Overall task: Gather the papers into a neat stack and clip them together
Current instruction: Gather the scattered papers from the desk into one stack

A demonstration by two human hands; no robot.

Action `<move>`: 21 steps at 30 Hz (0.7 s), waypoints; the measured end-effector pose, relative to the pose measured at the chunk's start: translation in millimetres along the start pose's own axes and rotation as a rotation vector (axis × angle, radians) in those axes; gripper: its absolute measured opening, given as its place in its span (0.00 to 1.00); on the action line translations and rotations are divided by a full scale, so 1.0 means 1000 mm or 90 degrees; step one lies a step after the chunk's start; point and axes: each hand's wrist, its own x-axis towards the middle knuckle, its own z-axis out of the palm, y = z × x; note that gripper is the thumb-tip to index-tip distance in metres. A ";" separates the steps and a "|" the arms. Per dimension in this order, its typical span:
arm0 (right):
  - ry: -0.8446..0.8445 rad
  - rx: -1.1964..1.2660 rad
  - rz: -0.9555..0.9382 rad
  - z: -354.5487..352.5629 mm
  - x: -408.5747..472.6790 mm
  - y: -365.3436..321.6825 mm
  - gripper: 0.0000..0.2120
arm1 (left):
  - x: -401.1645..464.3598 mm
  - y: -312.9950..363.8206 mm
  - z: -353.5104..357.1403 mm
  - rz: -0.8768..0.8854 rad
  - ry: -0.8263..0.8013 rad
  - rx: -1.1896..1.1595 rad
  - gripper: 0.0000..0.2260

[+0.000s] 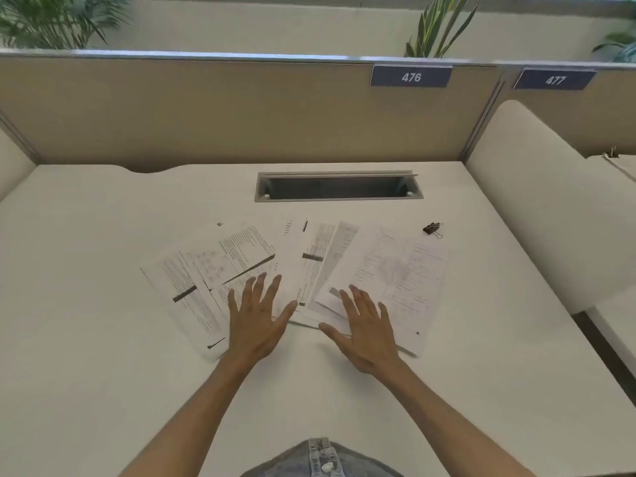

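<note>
Several printed papers (309,266) lie fanned out and overlapping on the white desk (103,304). My left hand (256,320) rests flat with fingers spread on the lower middle of the left sheets. Flat on the near corner of the right sheets lies my right hand (364,330), fingers also apart. Neither hand holds anything. A black binder clip (432,228) sits on the desk just beyond the papers' far right corner, apart from both hands.
A cable slot (339,187) with a metal rim is cut into the desk behind the papers. A beige partition (223,108) with tags 476 and 477 closes the back. A padded side divider (543,201) stands on the right.
</note>
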 end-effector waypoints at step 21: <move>0.105 -0.058 0.143 -0.014 0.005 0.044 0.39 | 0.010 0.001 0.003 -0.117 -0.030 0.010 0.34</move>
